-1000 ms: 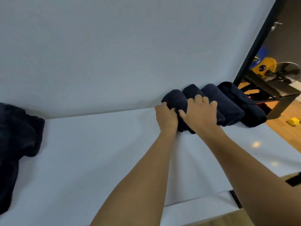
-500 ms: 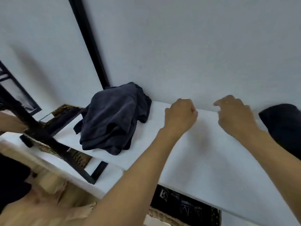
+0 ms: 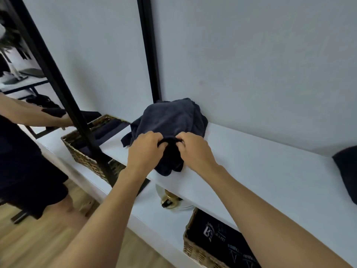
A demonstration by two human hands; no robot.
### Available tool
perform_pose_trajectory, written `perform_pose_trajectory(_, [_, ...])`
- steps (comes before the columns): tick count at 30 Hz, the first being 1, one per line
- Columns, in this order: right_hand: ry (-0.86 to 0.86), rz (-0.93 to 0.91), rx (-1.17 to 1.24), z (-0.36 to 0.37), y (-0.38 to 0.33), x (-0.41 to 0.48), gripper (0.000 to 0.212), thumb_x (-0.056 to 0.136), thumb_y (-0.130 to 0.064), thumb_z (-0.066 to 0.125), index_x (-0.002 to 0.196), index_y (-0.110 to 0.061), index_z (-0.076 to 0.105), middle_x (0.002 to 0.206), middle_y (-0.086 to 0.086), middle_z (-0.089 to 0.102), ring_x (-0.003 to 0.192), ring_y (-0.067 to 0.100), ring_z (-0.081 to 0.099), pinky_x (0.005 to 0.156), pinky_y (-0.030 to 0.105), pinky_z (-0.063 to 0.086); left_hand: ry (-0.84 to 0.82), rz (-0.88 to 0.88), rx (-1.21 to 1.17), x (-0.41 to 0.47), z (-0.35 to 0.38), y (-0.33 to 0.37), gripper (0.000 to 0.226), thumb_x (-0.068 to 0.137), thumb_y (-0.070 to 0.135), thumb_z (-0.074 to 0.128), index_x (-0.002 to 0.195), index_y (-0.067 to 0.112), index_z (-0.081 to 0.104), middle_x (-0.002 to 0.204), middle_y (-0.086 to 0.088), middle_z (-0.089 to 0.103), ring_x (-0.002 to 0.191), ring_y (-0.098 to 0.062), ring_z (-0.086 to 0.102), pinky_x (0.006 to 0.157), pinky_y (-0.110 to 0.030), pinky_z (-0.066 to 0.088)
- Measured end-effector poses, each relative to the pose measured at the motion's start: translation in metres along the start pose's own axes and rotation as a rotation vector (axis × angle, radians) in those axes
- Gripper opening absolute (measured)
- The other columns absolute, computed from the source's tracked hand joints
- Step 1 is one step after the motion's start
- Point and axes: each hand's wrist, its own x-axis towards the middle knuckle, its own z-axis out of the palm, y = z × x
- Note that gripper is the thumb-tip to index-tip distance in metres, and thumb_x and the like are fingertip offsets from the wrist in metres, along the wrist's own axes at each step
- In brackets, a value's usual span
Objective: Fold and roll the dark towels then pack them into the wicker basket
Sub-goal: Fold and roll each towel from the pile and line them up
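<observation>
Left grip [image 3: 144,151] and right grip [image 3: 195,151] are both closed on one dark towel [image 3: 171,161]. The fingers of each are curled over a bunched fold at its top, knuckles facing each other and nearly touching. This towel lies at the near foot of the towel pile [image 3: 170,117], and its lower end droops just past the front edge of the white bench [image 3: 260,167].

The pile is a loose, crumpled heap of dark cloth that sits at the back of the bench against the pale wall. A black upright post [image 3: 148,55] rises directly behind the pile.

Left of the pile and lower down, a wicker basket [image 3: 85,151] rests on a lower white ledge [image 3: 58,149] with dark cloth showing inside it. A slanted black bar [image 3: 58,84] crosses in front of the basket. Further left of the pile stands another person [image 3: 25,161] in dark clothes, one bare arm reaching toward the bar.

Far right of the pile, a dark rolled towel [image 3: 345,171] lies on the bench at the picture's edge. Below the pile and to its right, under the bench, sits a second wicker basket [image 3: 195,248] lined with dark printed cloth. A gold object [image 3: 170,198] on a white disc is just under the bench edge.
</observation>
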Motion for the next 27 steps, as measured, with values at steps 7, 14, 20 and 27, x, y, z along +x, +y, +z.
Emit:
perform_pose_trajectory(7, [0.287, 0.063, 0.234, -0.088, -0.023, 0.018, 0.023, 0.103, -0.019, 0.033, 0.094, -0.010, 0.053, 0.082, 0.000, 0.057, 0.076, 0.020, 0.054, 0.068, 0.035, 0.045, 0.190, 0.150, -0.404, 0.037, -0.053, 0.050, 0.012, 0.100, 0.024, 0.049, 0.099, 0.017, 0.058, 0.082, 0.003, 0.062, 0.077, -0.013, 0.057, 0.072, -0.029, 0.047])
perform_pose_trajectory(14, [0.354, 0.070, 0.682, -0.209, -0.057, 0.033, 0.026, 0.101, -0.023, 0.045, 0.105, -0.003, 0.061, 0.103, 0.016, 0.070, 0.093, 0.032, 0.069, 0.077, 0.042, 0.060, 0.173, 0.305, -0.841, 0.066, -0.122, 0.133, 0.032, 0.096, 0.039, 0.057, 0.081, 0.012, 0.062, 0.057, 0.000, 0.057, 0.050, -0.014, 0.051, 0.052, -0.025, 0.043])
perform_pose_trajectory(20, [0.237, -0.001, 0.521, -0.302, -0.043, 0.003, 0.016, 0.094, -0.020, 0.065, 0.099, -0.006, 0.068, 0.088, 0.003, 0.071, 0.078, 0.010, 0.068, 0.071, 0.026, 0.057, -0.165, 0.282, -1.123, 0.082, -0.155, 0.174, 0.050, 0.092, 0.044, 0.063, 0.088, -0.006, 0.065, 0.075, -0.006, 0.062, 0.067, -0.015, 0.058, 0.065, -0.028, 0.047])
perform_pose_trajectory(27, [0.288, 0.130, 0.207, -0.339, -0.026, -0.033, 0.013, 0.087, -0.004, 0.065, 0.097, -0.009, 0.070, 0.087, 0.006, 0.071, 0.076, 0.014, 0.069, 0.065, 0.025, 0.057, -0.216, 0.437, -0.746, 0.082, -0.144, 0.217, 0.011, 0.083, 0.017, 0.068, 0.078, 0.008, 0.073, 0.071, -0.007, 0.069, 0.064, -0.014, 0.063, 0.061, -0.027, 0.053])
